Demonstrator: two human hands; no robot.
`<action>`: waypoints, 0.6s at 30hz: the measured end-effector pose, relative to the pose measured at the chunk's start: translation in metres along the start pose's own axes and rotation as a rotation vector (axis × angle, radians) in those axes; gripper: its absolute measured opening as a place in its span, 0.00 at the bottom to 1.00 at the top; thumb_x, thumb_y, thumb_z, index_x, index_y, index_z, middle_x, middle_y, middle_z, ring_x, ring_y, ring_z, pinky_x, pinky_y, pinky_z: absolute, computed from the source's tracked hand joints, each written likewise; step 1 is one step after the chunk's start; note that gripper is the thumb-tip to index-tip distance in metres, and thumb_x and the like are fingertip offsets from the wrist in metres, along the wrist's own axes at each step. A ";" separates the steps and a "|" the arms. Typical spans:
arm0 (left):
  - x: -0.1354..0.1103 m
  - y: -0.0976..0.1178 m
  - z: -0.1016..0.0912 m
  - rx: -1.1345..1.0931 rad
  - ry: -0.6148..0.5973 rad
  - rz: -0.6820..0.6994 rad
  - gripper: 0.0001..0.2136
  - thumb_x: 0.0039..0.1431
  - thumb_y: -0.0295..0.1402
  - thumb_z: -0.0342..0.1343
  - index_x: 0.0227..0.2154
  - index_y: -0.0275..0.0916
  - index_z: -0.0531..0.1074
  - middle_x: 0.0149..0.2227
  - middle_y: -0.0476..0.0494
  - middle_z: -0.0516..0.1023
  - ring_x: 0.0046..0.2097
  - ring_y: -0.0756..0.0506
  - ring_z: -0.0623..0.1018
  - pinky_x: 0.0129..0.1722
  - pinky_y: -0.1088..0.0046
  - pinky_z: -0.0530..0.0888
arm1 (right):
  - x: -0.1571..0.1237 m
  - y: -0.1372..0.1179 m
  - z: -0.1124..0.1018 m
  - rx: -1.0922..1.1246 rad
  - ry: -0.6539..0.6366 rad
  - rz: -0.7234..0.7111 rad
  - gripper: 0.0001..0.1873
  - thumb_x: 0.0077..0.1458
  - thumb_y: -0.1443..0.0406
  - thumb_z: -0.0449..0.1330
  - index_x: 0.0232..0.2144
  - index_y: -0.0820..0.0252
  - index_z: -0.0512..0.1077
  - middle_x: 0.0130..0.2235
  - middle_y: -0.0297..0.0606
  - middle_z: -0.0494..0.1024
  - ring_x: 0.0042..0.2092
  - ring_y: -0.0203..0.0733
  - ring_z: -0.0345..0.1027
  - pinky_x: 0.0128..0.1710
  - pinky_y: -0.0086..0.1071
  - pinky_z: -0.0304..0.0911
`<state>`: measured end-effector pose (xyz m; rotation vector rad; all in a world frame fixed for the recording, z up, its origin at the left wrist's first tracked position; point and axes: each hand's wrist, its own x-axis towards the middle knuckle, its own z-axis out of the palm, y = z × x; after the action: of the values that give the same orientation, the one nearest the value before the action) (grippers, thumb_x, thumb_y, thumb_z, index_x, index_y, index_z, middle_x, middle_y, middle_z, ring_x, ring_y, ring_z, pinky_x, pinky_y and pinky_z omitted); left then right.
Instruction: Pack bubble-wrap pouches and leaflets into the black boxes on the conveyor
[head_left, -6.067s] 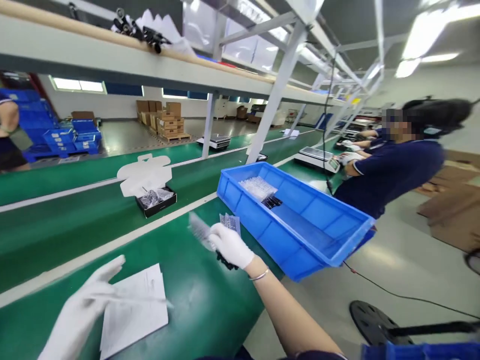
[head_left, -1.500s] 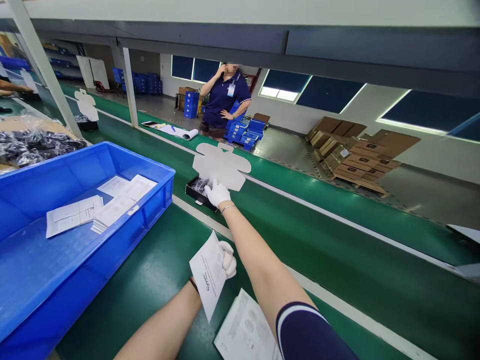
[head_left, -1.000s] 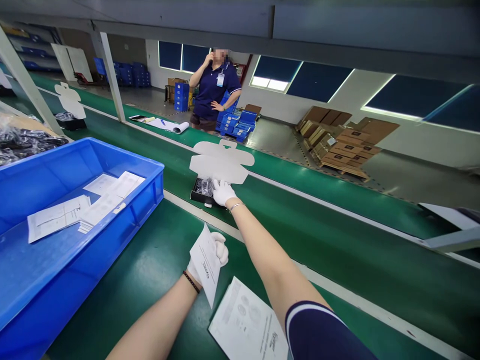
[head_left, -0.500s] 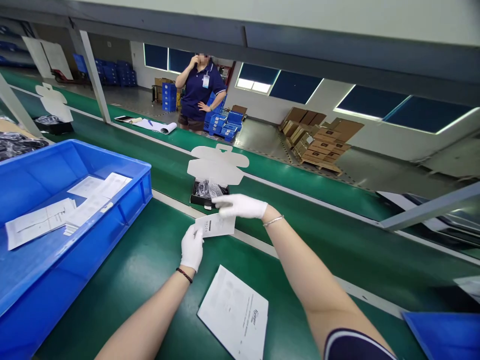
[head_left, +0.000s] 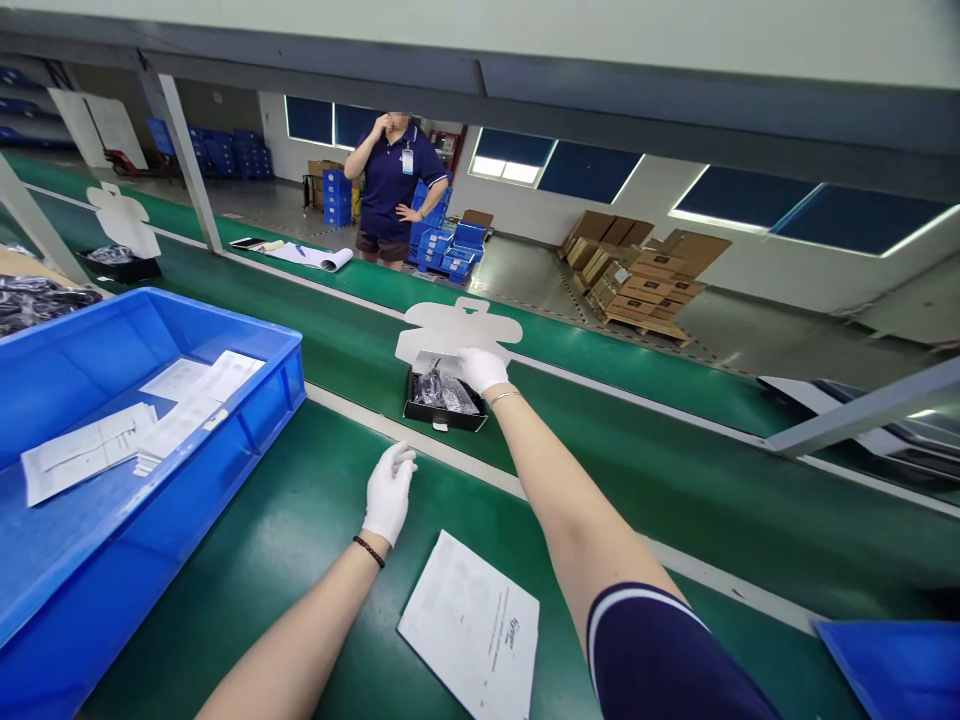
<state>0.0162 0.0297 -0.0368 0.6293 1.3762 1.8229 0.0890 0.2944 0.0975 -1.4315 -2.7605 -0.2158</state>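
My right hand [head_left: 481,370], in a white glove, reaches over a black open box [head_left: 445,412] on the green conveyor belt [head_left: 637,510] and touches its near side. The box's white card lid [head_left: 459,332] stands open behind it. Plastic-wrapped dark items [head_left: 439,392] lie inside, next to a pale paper piece [head_left: 433,362], partly hidden by my fingers. My left hand [head_left: 390,495], also gloved, hangs above the belt holding nothing. A printed white sheet [head_left: 471,630] lies below it.
A blue plastic crate [head_left: 135,560] with loose papers stands to my left, and bagged black items lie beyond it. A second box sits far left on the belt. A co-worker stands beyond the belts, near stacked blue crates and cardboard on pallets.
The small folded paper held between my hands no longer shows there. My right hand has moved forward onto the box, and my left hand has dropped back and is empty.
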 end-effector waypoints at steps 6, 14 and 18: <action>0.000 0.002 0.000 -0.021 -0.005 -0.004 0.17 0.56 0.35 0.61 0.48 0.35 0.74 0.44 0.35 0.81 0.41 0.44 0.80 0.47 0.64 0.75 | -0.072 0.005 -0.013 0.098 0.125 0.071 0.22 0.65 0.63 0.51 0.58 0.64 0.70 0.56 0.53 0.73 0.55 0.58 0.65 0.53 0.43 0.59; -0.002 0.007 -0.001 0.142 -0.242 0.011 0.16 0.56 0.33 0.57 0.47 0.34 0.75 0.44 0.34 0.81 0.43 0.41 0.81 0.50 0.59 0.76 | -0.281 -0.015 0.022 0.573 -0.614 -0.042 0.31 0.44 0.53 0.70 0.50 0.56 0.73 0.42 0.40 0.79 0.40 0.49 0.72 0.35 0.34 0.63; -0.012 0.017 0.003 0.307 -0.556 0.121 0.13 0.57 0.31 0.55 0.43 0.39 0.80 0.48 0.38 0.82 0.49 0.40 0.80 0.58 0.58 0.73 | -0.306 -0.006 0.040 0.749 -0.399 0.174 0.09 0.60 0.58 0.58 0.36 0.57 0.72 0.39 0.37 0.77 0.40 0.44 0.71 0.37 0.33 0.62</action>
<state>0.0208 0.0193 -0.0196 1.2927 1.2508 1.3757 0.2627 0.0485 0.0312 -1.5591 -2.4705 1.0856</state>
